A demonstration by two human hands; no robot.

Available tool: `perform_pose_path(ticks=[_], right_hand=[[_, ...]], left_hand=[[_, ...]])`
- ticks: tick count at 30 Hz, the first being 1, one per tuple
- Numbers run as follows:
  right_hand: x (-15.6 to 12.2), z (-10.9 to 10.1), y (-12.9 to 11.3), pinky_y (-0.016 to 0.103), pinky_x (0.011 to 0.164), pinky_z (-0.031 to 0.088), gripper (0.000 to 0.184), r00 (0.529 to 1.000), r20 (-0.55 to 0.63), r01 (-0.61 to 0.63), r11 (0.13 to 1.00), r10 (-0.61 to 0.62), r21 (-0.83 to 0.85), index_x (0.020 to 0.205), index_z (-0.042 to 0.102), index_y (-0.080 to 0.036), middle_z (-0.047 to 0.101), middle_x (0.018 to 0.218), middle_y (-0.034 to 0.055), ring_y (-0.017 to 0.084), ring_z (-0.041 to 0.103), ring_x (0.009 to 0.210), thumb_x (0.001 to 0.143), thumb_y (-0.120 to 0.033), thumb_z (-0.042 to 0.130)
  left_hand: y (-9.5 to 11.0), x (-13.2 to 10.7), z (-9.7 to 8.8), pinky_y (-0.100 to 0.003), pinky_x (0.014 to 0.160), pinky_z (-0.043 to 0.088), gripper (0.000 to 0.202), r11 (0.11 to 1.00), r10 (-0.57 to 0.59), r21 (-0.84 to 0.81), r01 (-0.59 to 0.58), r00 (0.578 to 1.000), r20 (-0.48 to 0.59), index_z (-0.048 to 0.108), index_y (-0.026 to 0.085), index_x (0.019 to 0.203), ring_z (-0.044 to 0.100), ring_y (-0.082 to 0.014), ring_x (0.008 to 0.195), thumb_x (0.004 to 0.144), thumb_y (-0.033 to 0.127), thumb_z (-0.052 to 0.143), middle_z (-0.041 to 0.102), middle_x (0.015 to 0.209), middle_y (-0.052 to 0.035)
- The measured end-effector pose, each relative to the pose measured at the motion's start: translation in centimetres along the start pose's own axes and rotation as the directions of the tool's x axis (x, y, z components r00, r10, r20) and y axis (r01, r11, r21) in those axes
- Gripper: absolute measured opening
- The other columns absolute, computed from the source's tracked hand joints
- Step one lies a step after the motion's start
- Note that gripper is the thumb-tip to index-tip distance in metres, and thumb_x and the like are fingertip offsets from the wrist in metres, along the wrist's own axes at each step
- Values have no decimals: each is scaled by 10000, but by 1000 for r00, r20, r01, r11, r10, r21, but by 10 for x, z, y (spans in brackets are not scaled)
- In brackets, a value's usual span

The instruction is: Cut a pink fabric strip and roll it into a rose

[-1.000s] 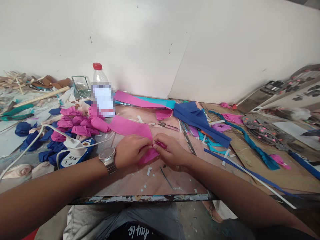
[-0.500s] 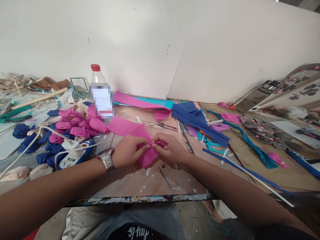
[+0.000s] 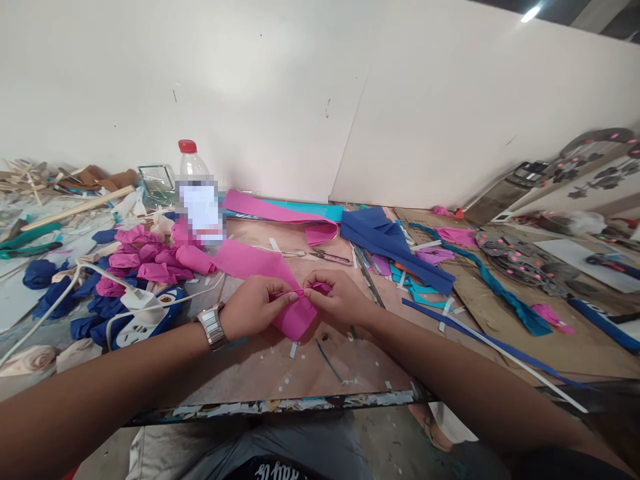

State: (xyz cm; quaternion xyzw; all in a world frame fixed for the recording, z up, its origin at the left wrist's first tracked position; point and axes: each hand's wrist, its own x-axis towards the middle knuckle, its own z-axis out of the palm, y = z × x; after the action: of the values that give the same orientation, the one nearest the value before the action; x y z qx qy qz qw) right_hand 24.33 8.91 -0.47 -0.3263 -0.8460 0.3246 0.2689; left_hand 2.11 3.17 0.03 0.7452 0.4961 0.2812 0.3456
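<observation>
Over the middle of the worktable, a pink fabric strip (image 3: 295, 320) is pinched between both hands. My left hand (image 3: 257, 303), with a metal watch on its wrist, grips a fold of it between thumb and fingers. Close beside it, my right hand (image 3: 333, 297) is closed on the same fold, thumb on top. A flap of the strip hangs down below the fingers, while its long tail runs back and left toward a pile of pink fabric rolls (image 3: 155, 257). Whatever lies under the curled fingers is hidden.
A white power strip (image 3: 143, 320) with a plug and cord lies at left. Behind it stand a red-capped bottle (image 3: 193, 160) and a phone (image 3: 203, 210). Scissors (image 3: 330, 255), blue fabric (image 3: 395, 247) and a thin white stick (image 3: 520, 363) lie ahead and right.
The view has tilted slightly, so the table's contents sit a little lower. Both hands stay on the pink strip, fingertips marginally farther apart along the fold.
</observation>
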Motion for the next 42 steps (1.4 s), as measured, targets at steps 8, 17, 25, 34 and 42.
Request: perform_pose_path(ticks=[8,17,25,34,42], right_hand=[[-1,-2,-5,286,762,525,148,999,10,52,997,-53,61,939,784,-184,800,909,51,191,719,827,877,-313,747],[1,-2,-2,286,757,559,106,986,-79,154,987,-150,46,952,820,-194,824,898,58,188,755,818,885,-227,745],[-1,-3,1,300,752,574,88,922,-103,369,928,-373,-54,972,814,-228,816,889,54,178,732,823,946,-224,730],[-1,-3,-2,321,768,578,87,885,-101,442,888,-455,-129,994,793,-229,809,901,58,185,723,826,957,-207,717],[-2,-2,-2,319,789,574,106,974,-81,210,976,-213,-50,1003,801,-219,821,926,54,201,758,854,926,-266,743]], left_hand=[[-1,0,0,-257,585,298,507,1000,1,13,-1,1000,14,692,147,750,480,-119,613,1012,537,503,628,651,16],[-6,1,1,-258,572,272,533,998,-51,-37,53,997,51,613,146,701,382,-110,613,970,597,525,484,625,30],[-3,2,-1,-252,631,365,359,956,-76,-273,106,990,117,684,134,815,461,-126,664,903,470,593,599,719,2],[-4,3,-1,-251,606,362,424,941,-95,-313,127,989,115,715,118,867,494,-129,655,912,525,605,637,744,-19],[-2,0,0,-261,663,419,321,996,-13,-87,14,1000,5,764,159,884,608,-165,736,938,432,604,745,815,-34]])
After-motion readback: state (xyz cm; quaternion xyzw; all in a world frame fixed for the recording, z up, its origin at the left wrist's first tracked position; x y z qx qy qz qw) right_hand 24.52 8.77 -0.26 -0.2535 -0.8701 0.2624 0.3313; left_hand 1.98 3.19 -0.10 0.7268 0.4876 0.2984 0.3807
